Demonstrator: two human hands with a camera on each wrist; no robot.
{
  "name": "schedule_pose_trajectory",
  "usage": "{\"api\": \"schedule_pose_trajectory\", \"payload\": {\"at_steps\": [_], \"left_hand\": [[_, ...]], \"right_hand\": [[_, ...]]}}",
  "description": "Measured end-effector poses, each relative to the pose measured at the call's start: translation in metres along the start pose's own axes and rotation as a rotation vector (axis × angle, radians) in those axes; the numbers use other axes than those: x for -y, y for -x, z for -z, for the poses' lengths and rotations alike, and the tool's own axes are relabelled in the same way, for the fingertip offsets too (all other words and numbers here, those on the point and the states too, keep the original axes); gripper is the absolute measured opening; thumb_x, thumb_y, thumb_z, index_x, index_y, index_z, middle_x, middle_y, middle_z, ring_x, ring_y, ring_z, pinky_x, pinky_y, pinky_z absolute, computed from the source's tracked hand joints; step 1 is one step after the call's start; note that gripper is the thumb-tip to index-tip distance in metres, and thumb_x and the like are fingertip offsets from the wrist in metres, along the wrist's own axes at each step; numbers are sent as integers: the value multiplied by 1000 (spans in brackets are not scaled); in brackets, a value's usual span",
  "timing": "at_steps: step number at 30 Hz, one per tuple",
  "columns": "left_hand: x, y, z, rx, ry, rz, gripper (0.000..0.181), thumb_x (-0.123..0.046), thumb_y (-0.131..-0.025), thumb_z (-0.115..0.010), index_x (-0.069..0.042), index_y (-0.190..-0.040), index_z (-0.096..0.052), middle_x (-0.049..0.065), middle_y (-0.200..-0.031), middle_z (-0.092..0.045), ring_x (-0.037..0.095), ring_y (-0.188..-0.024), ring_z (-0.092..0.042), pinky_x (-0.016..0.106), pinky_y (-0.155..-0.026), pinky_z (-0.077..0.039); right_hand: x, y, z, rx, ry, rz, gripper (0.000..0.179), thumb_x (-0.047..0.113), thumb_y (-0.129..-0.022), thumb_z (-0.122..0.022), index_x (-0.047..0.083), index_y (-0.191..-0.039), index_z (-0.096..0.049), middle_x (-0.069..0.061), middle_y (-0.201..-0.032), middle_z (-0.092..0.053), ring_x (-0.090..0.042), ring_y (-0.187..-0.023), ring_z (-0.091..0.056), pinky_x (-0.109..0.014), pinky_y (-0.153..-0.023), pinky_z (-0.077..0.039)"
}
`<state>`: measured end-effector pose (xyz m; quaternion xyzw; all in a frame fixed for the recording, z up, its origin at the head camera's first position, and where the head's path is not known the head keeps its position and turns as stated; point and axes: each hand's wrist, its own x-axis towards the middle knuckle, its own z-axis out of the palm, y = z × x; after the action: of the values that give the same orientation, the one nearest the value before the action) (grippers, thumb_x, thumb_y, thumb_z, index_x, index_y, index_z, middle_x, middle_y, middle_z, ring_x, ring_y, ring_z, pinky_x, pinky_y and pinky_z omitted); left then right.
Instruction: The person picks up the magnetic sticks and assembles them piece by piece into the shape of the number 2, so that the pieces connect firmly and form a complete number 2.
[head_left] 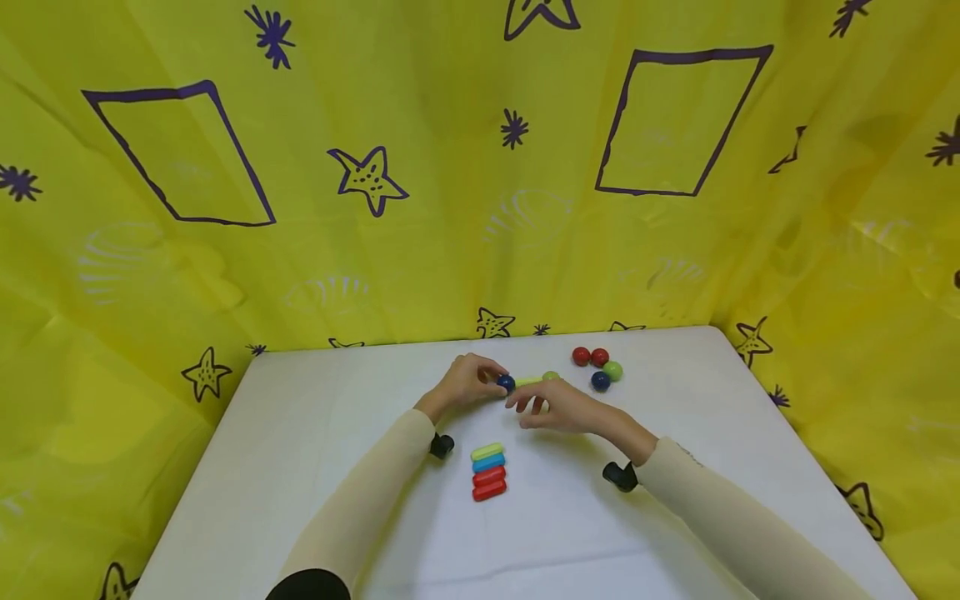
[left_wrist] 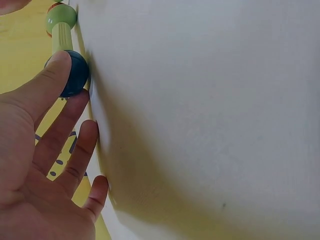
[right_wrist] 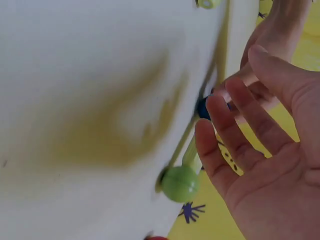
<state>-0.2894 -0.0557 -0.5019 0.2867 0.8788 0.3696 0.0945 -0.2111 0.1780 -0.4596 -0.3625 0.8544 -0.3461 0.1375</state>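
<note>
My left hand (head_left: 467,383) pinches a dark blue ball (head_left: 506,383) between thumb and fingers near the back of the table. A yellow-green rod (left_wrist: 62,37) joins this ball to a light green ball (left_wrist: 61,19), and the joined piece lies on the table. Just in front of the rod hovers my right hand (head_left: 562,407), its fingers loosely bent and holding nothing. In the right wrist view its fingers (right_wrist: 225,132) partly cover the blue ball and the rod, while the green ball (right_wrist: 180,184) shows fully.
Two red balls (head_left: 590,357), a green ball (head_left: 612,371) and a blue ball (head_left: 601,381) cluster at the back right of the white table (head_left: 315,467). Nearer the front lie a yellow rod (head_left: 487,452), a blue rod (head_left: 488,463) and two red rods (head_left: 490,483). A yellow patterned curtain (head_left: 442,250) hangs behind.
</note>
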Motion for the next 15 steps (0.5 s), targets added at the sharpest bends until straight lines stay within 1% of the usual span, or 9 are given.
{"api": "schedule_pose_trajectory", "payload": {"at_steps": [3,6,8,12,15], "left_hand": [[1,0,1,1,1,-4,29,-18,-88,-84,-11,-115,-78,1,-103,-77,15,-89,-62,29,-81,-50],[1,-1,1,0,-3,-6,29,-17,-87,-84,-11,-115,-79,1,-104,-77,14,-88,-62,29,-81,-50],[1,-1,0,-3,-7,-9,29,-16,-87,-84,-11,-115,-79,2,-104,-77,14,-88,-62,28,-80,-50],[2,-1,1,-10,0,-34,29,-15,-86,-85,-10,-114,-79,3,-103,-77,14,-87,-63,28,-79,-50],[3,-1,1,-10,9,-44,28,-16,-87,-85,-10,-114,-79,2,-103,-77,14,-87,-62,28,-79,-50]], "right_hand": [[4,-8,-7,55,-36,20,27,10,-96,-72,4,-122,-69,-11,-116,-72,-20,-97,-67,-33,-86,-55],[8,-16,-14,86,-36,38,25,9,-96,-72,4,-121,-69,-11,-114,-72,-19,-97,-67,-35,-88,-56],[11,-20,-19,106,-37,48,24,6,-96,-71,3,-120,-70,-10,-111,-73,-18,-94,-67,-34,-88,-56],[16,-31,-29,157,-27,65,23,4,-95,-72,5,-118,-71,-7,-107,-73,-14,-91,-66,-28,-86,-54],[18,-39,-36,199,-12,56,23,2,-94,-72,8,-117,-73,-3,-106,-73,-10,-91,-64,-26,-87,-52]]}}
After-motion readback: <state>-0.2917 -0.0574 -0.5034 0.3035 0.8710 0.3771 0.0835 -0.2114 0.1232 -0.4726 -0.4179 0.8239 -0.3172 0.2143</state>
